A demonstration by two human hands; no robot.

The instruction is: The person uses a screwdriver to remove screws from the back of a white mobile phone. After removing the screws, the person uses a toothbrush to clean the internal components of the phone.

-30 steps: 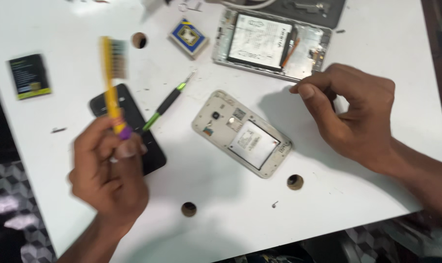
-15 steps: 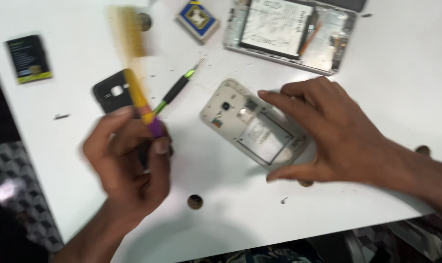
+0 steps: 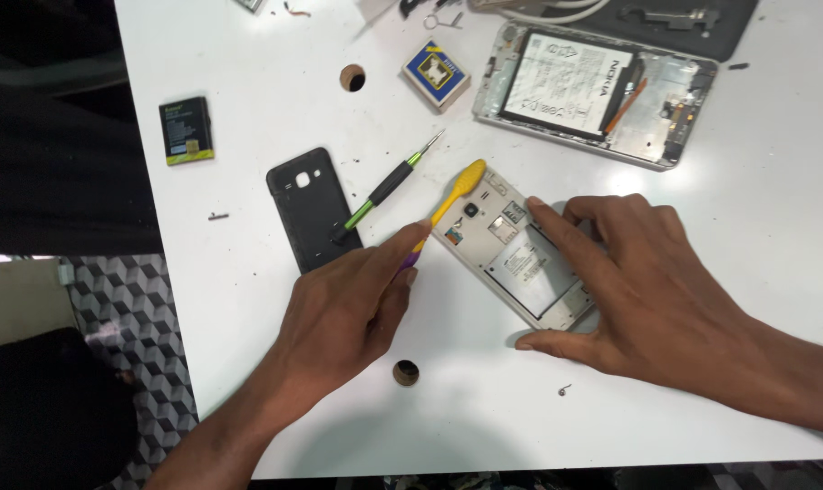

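Over a white workbench, we hold a yellow toothbrush in our left hand, fingers closed around its purple-tipped handle, its head resting on the upper corner of an opened phone that lies just right of centre. Our right hand comes in from four o'clock, its fingers spread flat along the phone's far edge and thumb under its lower end, pinning it to the bench without gripping it. At nine o'clock from the phone lie its black back cover and a green-and-black screwdriver; a second stripped phone sits at one o'clock, a loose battery far off at ten. To brush well, we judge light, short strokes best, bristles kept off the exposed contacts, the right hand holding the body steady.
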